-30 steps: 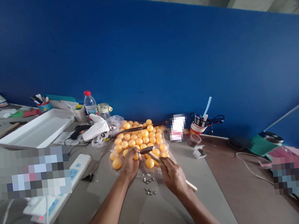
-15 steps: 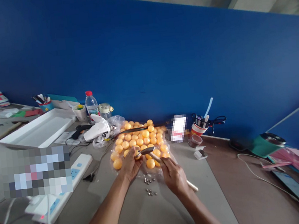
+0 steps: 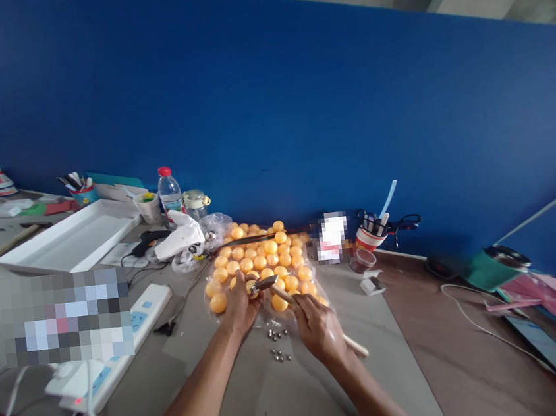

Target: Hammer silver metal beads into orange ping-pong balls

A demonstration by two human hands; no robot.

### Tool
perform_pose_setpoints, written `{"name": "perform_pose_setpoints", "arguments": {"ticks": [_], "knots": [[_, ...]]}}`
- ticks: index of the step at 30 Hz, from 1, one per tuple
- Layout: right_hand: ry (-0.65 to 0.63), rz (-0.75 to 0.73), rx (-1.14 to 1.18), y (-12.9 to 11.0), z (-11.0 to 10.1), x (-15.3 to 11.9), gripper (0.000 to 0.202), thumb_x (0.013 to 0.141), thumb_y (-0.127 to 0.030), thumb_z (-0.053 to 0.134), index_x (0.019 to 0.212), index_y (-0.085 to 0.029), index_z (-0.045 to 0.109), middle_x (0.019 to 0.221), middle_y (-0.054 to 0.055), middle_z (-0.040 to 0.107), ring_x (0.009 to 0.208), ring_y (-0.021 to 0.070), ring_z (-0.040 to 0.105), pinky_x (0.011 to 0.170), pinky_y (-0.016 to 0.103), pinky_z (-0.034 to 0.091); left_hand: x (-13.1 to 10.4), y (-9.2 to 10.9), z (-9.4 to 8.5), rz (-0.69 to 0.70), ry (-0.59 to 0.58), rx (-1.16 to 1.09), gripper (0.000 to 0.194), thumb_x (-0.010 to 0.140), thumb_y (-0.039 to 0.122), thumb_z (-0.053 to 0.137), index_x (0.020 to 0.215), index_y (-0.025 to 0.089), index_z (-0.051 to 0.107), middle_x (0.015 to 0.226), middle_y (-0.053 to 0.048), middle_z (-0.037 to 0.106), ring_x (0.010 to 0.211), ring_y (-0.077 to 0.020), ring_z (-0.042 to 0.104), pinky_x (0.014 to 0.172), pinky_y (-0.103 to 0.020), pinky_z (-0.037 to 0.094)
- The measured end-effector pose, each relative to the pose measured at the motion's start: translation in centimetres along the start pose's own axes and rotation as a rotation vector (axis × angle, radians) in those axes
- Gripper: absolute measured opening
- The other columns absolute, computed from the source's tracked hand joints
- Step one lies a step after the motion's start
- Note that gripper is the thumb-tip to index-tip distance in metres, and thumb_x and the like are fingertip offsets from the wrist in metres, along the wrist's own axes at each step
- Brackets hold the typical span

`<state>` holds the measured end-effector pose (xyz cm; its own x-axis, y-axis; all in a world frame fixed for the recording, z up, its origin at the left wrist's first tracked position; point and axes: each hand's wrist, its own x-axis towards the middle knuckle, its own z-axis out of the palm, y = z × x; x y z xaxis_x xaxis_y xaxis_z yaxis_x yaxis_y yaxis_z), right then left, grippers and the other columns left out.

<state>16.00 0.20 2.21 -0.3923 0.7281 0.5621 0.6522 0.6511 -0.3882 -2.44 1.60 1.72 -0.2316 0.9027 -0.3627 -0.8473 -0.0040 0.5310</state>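
Observation:
My left hand [image 3: 240, 306] is closed round an orange ball [image 3: 251, 287] with something small and shiny at its top. In my right hand [image 3: 317, 326] is the wooden handle of a small hammer [image 3: 266, 282], whose dark metal head touches or nearly touches the shiny part. Behind and beside both hands lie several orange balls [image 3: 260, 262] in clear plastic. Small metal balls [image 3: 278, 355] rest on the grey table just in front, in two loose groups.
At the left are a white tray [image 3: 75, 239], a power strip [image 3: 143, 315], a bottle [image 3: 170, 196] and a glue gun [image 3: 150, 242]. At the right stand a cup of pens [image 3: 370, 238], a small clear cup [image 3: 364, 260] and a green tumbler [image 3: 495, 268].
The hammer and my right hand have moved slightly left. My left hand has shifted a little left and up with the ball.

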Motion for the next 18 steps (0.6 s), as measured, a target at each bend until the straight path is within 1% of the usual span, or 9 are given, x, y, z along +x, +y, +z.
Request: {"name": "perform_pose_setpoints", "arguments": {"ticks": [2,5,6,9,10,11,13,14,18], "knots": [[0.012,-0.002,0.007,-0.02,-0.05,0.0,0.027,0.1,-0.023,0.041,0.099,-0.017,0.067,0.083,0.008,0.071,0.07,0.0174,0.068,0.064,0.025,0.05,-0.01,0.02,0.0,0.0,-0.008,0.0,0.04,0.084,0.052,0.067,0.075,0.013,0.06,0.066,-0.002,0.061,0.052,-0.0085,0.055,0.048,-0.019,0.049],[0.077,-0.001,0.034,0.1,-0.17,0.06,0.027,0.101,-0.022,0.04,0.102,-0.017,0.066,0.088,0.01,0.072,0.075,0.018,0.068,0.067,0.026,0.051,-0.11,-0.03,0.03,-0.017,-0.081,-0.006,0.044,0.086,0.056,0.062,0.077,0.014,0.06,0.06,-0.002,0.059,0.049,-0.0094,0.054,0.047,-0.02,0.049],[0.079,-0.001,0.037,0.15,-0.18,0.09,0.027,0.1,-0.022,0.04,0.102,-0.017,0.066,0.089,0.01,0.072,0.074,0.018,0.068,0.067,0.026,0.051,-0.16,-0.06,0.05,-0.023,-0.088,-0.004,0.045,0.087,0.057,0.06,0.077,0.014,0.06,0.058,-0.001,0.057,0.047,-0.0096,0.053,0.045,-0.02,0.048],[0.023,-0.014,0.023,0.16,-0.15,0.17,0.026,0.099,-0.022,0.041,0.098,-0.017,0.066,0.083,0.008,0.071,0.07,0.0178,0.067,0.063,0.025,0.05,-0.3,-0.15,0.11,-0.026,-0.044,0.008,0.046,0.087,0.058,0.058,0.076,0.014,0.059,0.054,0.0,0.054,0.042,-0.0093,0.049,0.041,-0.02,0.044],[0.009,-0.017,0.02,0.12,-0.13,0.2,0.025,0.099,-0.022,0.041,0.097,-0.017,0.066,0.081,0.008,0.07,0.069,0.0177,0.067,0.063,0.025,0.049,-0.3,-0.16,0.13,-0.024,-0.026,0.01,0.046,0.087,0.058,0.059,0.075,0.014,0.059,0.054,0.0,0.055,0.042,-0.0091,0.049,0.04,-0.02,0.044],[0.006,-0.017,0.022,0.05,-0.13,0.22,0.025,0.099,-0.021,0.042,0.098,-0.017,0.066,0.08,0.008,0.07,0.069,0.0176,0.067,0.063,0.025,0.049,-0.27,-0.17,0.14,-0.043,-0.035,0.011,0.045,0.087,0.057,0.06,0.074,0.014,0.058,0.056,-0.001,0.056,0.043,-0.0094,0.05,0.04,-0.02,0.044],[0.029,-0.019,0.036,-0.15,-0.15,0.28,0.025,0.099,-0.021,0.041,0.101,-0.017,0.065,0.082,0.008,0.07,0.071,0.0175,0.067,0.066,0.025,0.05,-0.14,-0.17,0.17,-0.021,-0.071,-0.036,0.041,0.088,0.053,0.061,0.074,0.015,0.057,0.057,0.0,0.056,0.046,-0.0096,0.052,0.044,-0.021,0.049],[0.038,-0.021,0.04,-0.26,-0.16,0.31,0.025,0.099,-0.02,0.04,0.102,-0.017,0.065,0.084,0.008,0.071,0.073,0.0175,0.067,0.067,0.025,0.049,-0.07,-0.17,0.19,-0.004,-0.067,-0.061,0.038,0.089,0.049,0.062,0.073,0.015,0.056,0.058,0.0,0.056,0.047,-0.0092,0.052,0.046,-0.021,0.05],[-0.005,-0.026,-0.019,-0.62,-0.09,0.45,0.024,0.099,-0.02,0.041,0.093,-0.018,0.064,0.079,0.006,0.068,0.067,0.0164,0.065,0.061,0.024,0.046,0.0,-0.08,0.29,0.028,0.009,-0.062,0.029,0.092,0.039,0.061,0.076,0.015,0.056,0.063,0.001,0.061,0.048,-0.0088,0.054,0.046,-0.022,0.052]]}}
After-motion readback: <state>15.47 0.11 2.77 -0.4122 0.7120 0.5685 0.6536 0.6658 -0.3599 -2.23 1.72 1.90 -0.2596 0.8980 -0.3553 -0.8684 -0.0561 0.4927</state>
